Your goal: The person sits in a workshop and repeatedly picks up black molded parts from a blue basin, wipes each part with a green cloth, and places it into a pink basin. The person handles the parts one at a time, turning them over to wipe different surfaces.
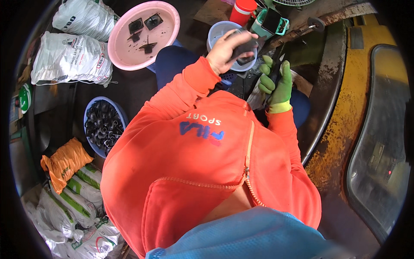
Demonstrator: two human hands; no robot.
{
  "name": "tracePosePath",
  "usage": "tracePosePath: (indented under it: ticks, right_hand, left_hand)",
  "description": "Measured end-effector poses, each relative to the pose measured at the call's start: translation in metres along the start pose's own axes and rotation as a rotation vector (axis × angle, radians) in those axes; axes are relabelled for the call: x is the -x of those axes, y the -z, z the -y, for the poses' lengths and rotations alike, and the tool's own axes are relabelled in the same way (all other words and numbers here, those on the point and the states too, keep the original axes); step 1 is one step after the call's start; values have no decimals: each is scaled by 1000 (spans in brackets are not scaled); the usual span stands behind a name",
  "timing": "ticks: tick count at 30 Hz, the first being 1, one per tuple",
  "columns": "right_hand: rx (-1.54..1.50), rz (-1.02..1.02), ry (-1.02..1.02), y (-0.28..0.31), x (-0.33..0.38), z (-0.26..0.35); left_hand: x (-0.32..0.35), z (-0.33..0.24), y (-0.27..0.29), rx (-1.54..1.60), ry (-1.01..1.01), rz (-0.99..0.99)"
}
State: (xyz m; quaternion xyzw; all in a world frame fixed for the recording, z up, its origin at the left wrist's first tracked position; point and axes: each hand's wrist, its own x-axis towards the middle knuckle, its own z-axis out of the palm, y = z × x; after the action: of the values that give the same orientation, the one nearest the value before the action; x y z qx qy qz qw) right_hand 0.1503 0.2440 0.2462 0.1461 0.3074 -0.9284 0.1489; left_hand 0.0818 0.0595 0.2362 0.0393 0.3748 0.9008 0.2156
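Note:
My bare left hand (222,52) is closed round a black moulded part (245,46), held above a light blue basin (217,29). The part is smeared by motion, so its exact shape does not show. To its right, my right hand (279,86) wears a green glove with a yellow cuff. Its thumb and fingers are curled about a slim dark tool (276,72) with a pale pointed tip; most of it is hidden by the glove. Inside the light blue basin, under my left hand, lies another black piece (245,60).
A pink basin (122,54) at the far left holds several black square pieces. Nearer stands a blue basin (123,113) full of small black parts. White sacks (71,60) line the left. A red container (243,12) stands far off; a rusty yellow machine (340,129) borders my right.

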Motion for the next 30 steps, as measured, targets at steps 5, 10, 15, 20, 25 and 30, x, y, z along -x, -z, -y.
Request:
tracePosePath:
  ticks: [5,10,15,20,25,30]
  right_hand:
    - [317,-36,211,-13,-2,6]
    - [121,60,73,-10,-4,9]
    - [842,-304,469,-13,-22,-7]
    - [1126,-81,317,3,-7,23]
    - [1575,187,662,2,-7,32]
    - [1736,273,791,-4,-9,31]
  left_hand:
    - [12,7,-13,-741,-491,195]
    - [12,12,-8,243,-1,119]
    - [15,26,-1,520,226,158]
    - [12,13,16,392,318,41]
    - [11,2,13,226,352,71]
    - [13,-7,10,146,366,85]
